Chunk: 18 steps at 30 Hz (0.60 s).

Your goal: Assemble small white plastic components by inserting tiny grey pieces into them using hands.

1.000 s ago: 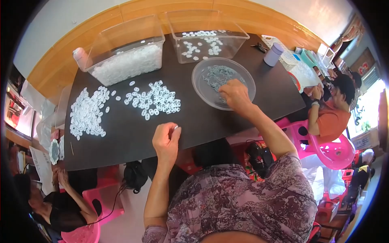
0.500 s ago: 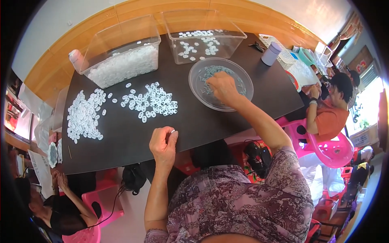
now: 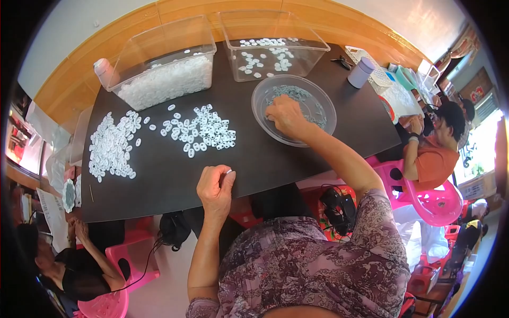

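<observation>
The right hand (image 3: pixel 283 114) is reaching into a clear round bowl (image 3: pixel 323 100) of grey pieces on the dark worktop (image 3: pixel 265 159), grip unclear. The left hand (image 3: pixel 214 185) is pinching a small white ring (image 3: pixel 229 171).

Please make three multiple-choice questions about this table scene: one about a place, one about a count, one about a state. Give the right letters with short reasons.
1. Where is the right hand?
A. in the round clear plastic bowl
B. on the pink chair
C. in a rectangular tub

2. How many clear rectangular plastic tubs stand on the dark table?
A. one
B. two
C. four

3. What does the left hand do?
A. lies flat and open
B. pinches a small white ring
C. holds scissors

Answers: 1 A, its fingers reach among the grey pieces; 2 B, both stand side by side at the far edge; 3 B, the ring shows at its fingertips.
</observation>
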{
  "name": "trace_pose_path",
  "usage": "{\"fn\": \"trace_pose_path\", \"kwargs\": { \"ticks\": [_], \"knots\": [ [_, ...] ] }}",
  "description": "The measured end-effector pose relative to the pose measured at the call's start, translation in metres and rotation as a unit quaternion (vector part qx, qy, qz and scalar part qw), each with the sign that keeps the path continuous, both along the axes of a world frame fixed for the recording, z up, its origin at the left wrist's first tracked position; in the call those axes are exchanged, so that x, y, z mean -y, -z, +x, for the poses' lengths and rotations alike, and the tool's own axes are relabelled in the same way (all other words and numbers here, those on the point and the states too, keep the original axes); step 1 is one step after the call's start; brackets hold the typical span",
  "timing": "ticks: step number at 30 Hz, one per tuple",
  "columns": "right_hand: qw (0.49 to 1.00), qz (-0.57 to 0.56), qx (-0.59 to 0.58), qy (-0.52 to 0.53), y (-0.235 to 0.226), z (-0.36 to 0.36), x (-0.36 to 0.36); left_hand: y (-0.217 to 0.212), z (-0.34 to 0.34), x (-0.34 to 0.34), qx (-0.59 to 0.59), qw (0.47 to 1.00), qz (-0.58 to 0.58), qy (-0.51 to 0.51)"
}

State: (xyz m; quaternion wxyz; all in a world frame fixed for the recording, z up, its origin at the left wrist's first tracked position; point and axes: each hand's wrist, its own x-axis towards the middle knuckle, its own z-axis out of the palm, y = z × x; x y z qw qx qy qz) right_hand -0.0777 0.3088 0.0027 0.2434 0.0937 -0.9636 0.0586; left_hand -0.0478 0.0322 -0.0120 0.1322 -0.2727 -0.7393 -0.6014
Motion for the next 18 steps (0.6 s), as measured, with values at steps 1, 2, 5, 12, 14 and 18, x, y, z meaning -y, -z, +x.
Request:
{"fn": "trace_pose_path", "kwargs": {
  "ticks": [1,2,5,12,14,18],
  "knots": [
    [1.000,0.012,0.006,-0.013,0.001,-0.002,0.001,0.001,0.000,0.001,0.002,1.000,0.001,0.001],
    [0.999,0.023,0.013,-0.026,0.001,-0.003,0.003,0.001,0.000,0.002,0.002,1.000,0.001,-0.003],
    [0.995,0.079,0.030,-0.045,-0.004,-0.004,0.004,0.002,0.000,0.004,0.000,1.000,-0.005,0.006],
    [0.998,0.016,-0.033,-0.060,-0.019,0.018,0.017,0.006,0.000,0.011,0.131,0.989,0.070,0.002],
    [0.989,-0.135,-0.009,-0.057,-0.039,0.031,0.037,0.001,-0.001,0.016,0.299,0.919,0.250,0.067],
    [0.959,-0.265,0.087,-0.045,-0.059,0.055,0.089,-0.012,0.011,0.026,0.340,0.893,0.286,0.079]
  ]
}}
